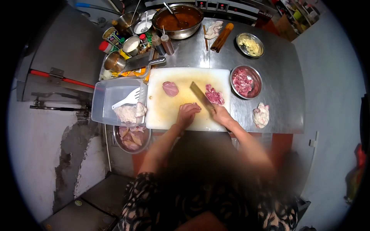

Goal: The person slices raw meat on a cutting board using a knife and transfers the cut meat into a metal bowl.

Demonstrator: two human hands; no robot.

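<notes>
My right hand (221,115) grips a cleaver (201,94), its blade pointing up and left over the white cutting board (162,111). Cut pink meat pieces (214,95) lie just right of the blade. Left of the cleaver, my left hand (188,114) rests on the board with its fingers curled together; a bit of meat shows at its fingertips, mostly hidden. A whole piece of raw meat (170,89) lies at the board's upper left. To the right of the board stands a metal bowl (259,92) with cut meat in it.
A plastic tub (101,101) with a white slotted spatula sits left, above a bowl of raw meat (133,139). At the back are a large bowl of red-brown sauce (178,17), bottles, and skewers (222,37). Right: a bowl of chopped garlic-like bits (250,45), a crumpled cloth (261,115).
</notes>
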